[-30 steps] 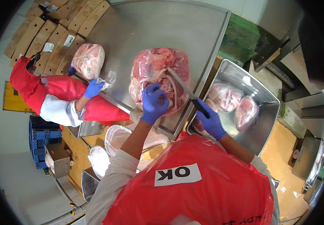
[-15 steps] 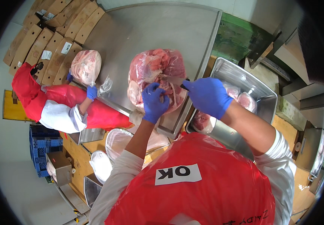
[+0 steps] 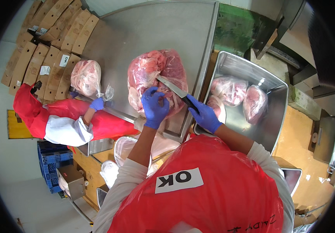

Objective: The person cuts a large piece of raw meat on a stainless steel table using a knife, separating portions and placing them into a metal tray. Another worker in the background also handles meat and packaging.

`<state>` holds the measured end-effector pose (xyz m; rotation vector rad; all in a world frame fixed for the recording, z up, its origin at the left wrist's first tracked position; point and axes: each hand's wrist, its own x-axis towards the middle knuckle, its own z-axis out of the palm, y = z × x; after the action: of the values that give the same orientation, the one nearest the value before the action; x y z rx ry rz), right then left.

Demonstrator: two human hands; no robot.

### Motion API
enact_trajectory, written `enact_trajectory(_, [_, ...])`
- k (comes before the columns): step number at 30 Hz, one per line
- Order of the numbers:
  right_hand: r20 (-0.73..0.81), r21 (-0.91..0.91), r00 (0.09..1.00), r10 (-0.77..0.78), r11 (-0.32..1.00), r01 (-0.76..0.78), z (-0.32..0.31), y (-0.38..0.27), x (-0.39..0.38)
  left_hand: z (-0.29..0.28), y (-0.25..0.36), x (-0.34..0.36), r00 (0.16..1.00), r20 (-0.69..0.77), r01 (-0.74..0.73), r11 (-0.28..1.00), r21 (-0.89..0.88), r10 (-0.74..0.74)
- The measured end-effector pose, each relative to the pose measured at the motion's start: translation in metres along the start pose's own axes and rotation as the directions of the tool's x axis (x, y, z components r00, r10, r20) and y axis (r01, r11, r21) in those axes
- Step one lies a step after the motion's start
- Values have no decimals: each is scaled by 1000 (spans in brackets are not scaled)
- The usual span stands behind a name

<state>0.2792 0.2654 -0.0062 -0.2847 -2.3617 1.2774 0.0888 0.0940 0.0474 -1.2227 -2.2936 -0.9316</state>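
Observation:
A large piece of raw meat (image 3: 172,66), partly wrapped in clear plastic, lies on the steel table (image 3: 167,27) in front of me. My right hand (image 3: 206,116) grips the black handle of a knife (image 3: 174,88). Its blade points up and left across the meat, with the tip at the exposed middle. On the near left side of the meat rests my left hand (image 3: 154,106), in a blue glove like the right. Its fingers are curled against the meat, and its thumb is bent toward them.
At right stands a steel bin (image 3: 270,134) holding plastic-wrapped meat (image 3: 229,91). To my left, a co-worker (image 3: 64,124) handles a wrapped piece (image 3: 86,77) at the table's edge. Cardboard boxes (image 3: 41,70) are stacked at far left, with blue crates (image 3: 55,163) lower down.
My right hand has turned and moved down, so more of the knife blade shows over the meat. My left hand stays at the meat. The whole view has shifted slightly.

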Motion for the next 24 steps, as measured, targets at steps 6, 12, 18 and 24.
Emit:
enact_trajectory(6, [298,457,890,346,766,-451,-28,-17,14,-4,-4,-2,1000,-2,-20,999,38,20])
enact_trajectory(12, [308,410,920,244,838,-360,-102,-17,20,-9,-12,2,999,1,-48,998,30,48])
enact_trajectory(18, [145,363,953,265,882,-300,-139,16,-45,-12,-25,11,998,-12,-66,997,27,66])
enact_trajectory(24, [147,268,836,529,792,-548,-162,13,-97,-23,-7,44,964,148,228,974,-16,-223])
